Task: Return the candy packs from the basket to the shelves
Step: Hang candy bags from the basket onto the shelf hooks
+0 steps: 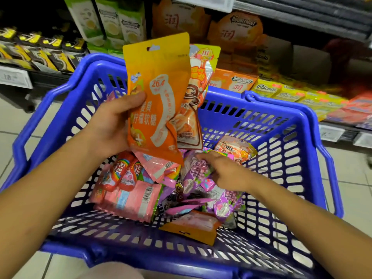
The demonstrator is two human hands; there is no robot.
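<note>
A: Entry, head view. Landmark: the blue basket, standing on the tiled floor in front of the shelves.

B: Left hand?

A: The left hand is raised above the basket's far-left part, fingers and thumb curled round an orange pack, thumb pressed on its front face. The pack stands upright. A second pack with a white and brown print sits directly behind it, fanned out to the right, apparently in the same grip.

B: Right hand?

A: The right hand is down inside the basket, right of centre, fingers loosely bent and reaching onto a purple grape pack. Cannot tell whether it pinches the pack or only touches it.

B: Rest of the candy?

A: Still in the basket: pink packs at the left, red tubes with a rainbow print lying on them, more purple packs at the right, another orange pack flat at the near side, a pale pack against the far-right wall.

B: Beyond the basket?

A: Orange boxes and yellow boxes on the shelf behind its far rim; green and white cartons above, to the far left.
</note>
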